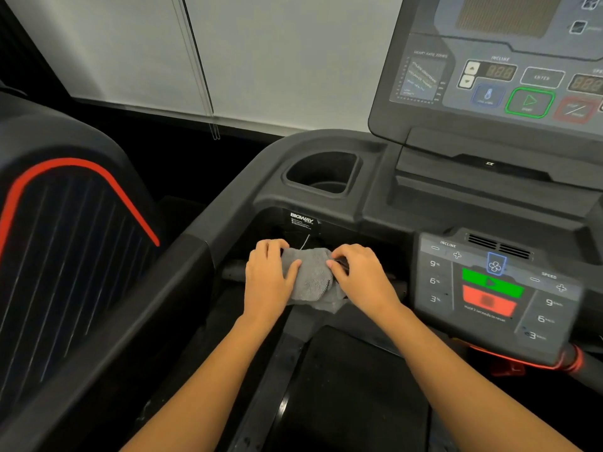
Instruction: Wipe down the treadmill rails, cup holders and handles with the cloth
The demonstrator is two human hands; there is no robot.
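A grey cloth [311, 275] is bunched over a dark horizontal handle bar [233, 272] in the treadmill's inner recess. My left hand [269, 277] grips the cloth's left side, fingers curled over the top and thumb across the front. My right hand [360, 275] pinches its right side with bent fingers. The bar shows to the left of my left hand; the rest is hidden under cloth and hands. A deep black cup holder [321, 172] sits above and behind the hands. The left side rail [156, 288] runs diagonally toward the near left.
The lower control panel [496, 288] with green and red buttons sits right of my hands. The big console screen [509, 66] rises at the upper right. A neighbouring machine with red trim [65, 223] stands left. The dark running belt [352, 386] lies below my forearms.
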